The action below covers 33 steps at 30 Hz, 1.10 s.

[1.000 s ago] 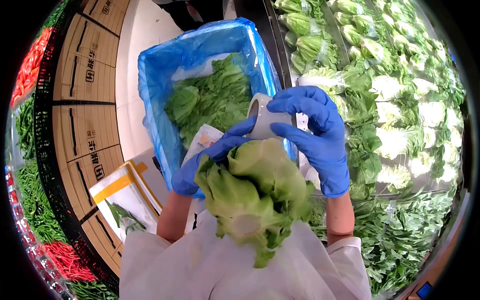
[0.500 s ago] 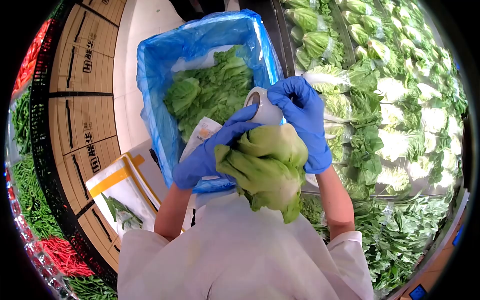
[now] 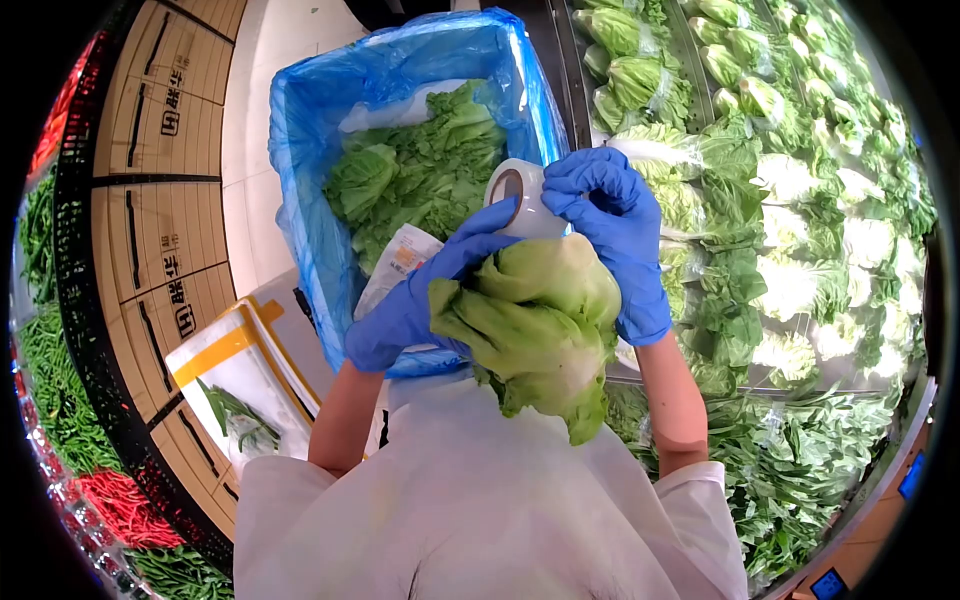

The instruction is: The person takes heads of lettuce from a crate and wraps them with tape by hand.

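Observation:
In front of my chest is a head of lettuce (image 3: 535, 320), its leaves hanging down toward my white clothing. My left hand (image 3: 410, 300), in a blue glove, is closed round the lettuce's left side; its fingertips reach a roll of clear tape (image 3: 538, 215) above it. Pinched fingers of my gloved right hand (image 3: 610, 225) are at the roll's right edge, seemingly on the tape; the exact grip is hidden. Behind my left hand shows a printed white packet or wrapper (image 3: 400, 265).
Beyond my hands stands a crate lined with blue plastic (image 3: 300, 130), with leafy lettuce (image 3: 420, 170) inside. Wrapped lettuces (image 3: 640, 85) and cabbages fill the right-hand display. At left are a white foam box (image 3: 230, 350), brown cartons (image 3: 150, 240) and peppers (image 3: 125, 505).
The tape roll and my right hand have shifted slightly. The lettuce stays in my left hand; the view has moved a little.

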Each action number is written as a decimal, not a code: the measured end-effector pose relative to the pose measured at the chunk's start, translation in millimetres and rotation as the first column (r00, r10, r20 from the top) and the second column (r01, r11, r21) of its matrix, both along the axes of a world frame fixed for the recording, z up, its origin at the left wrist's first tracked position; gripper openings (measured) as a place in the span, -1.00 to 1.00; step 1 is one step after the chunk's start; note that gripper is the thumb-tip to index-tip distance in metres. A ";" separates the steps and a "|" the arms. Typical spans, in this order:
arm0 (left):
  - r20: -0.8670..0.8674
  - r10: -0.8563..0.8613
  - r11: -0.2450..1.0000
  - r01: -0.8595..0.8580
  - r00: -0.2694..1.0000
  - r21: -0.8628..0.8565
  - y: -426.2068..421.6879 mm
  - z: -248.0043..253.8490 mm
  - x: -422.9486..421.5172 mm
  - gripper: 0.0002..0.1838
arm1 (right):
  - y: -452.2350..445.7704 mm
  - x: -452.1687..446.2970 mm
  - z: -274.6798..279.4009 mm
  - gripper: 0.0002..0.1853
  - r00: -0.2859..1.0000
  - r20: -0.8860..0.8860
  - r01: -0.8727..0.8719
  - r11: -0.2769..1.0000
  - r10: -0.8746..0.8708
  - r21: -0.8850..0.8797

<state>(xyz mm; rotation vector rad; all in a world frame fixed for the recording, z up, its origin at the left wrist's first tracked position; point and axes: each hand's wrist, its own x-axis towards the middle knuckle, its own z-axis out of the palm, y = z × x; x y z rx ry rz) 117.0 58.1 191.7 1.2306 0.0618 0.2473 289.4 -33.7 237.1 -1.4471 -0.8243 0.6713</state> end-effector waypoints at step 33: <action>-0.179 -0.057 0.978 0.019 0.982 -0.210 -10.6 17.4 -1.0 -0.07 | -16.0 12.3 -14.1 -0.88 0.927 0.349 -0.088 0.984 0.137 -0.154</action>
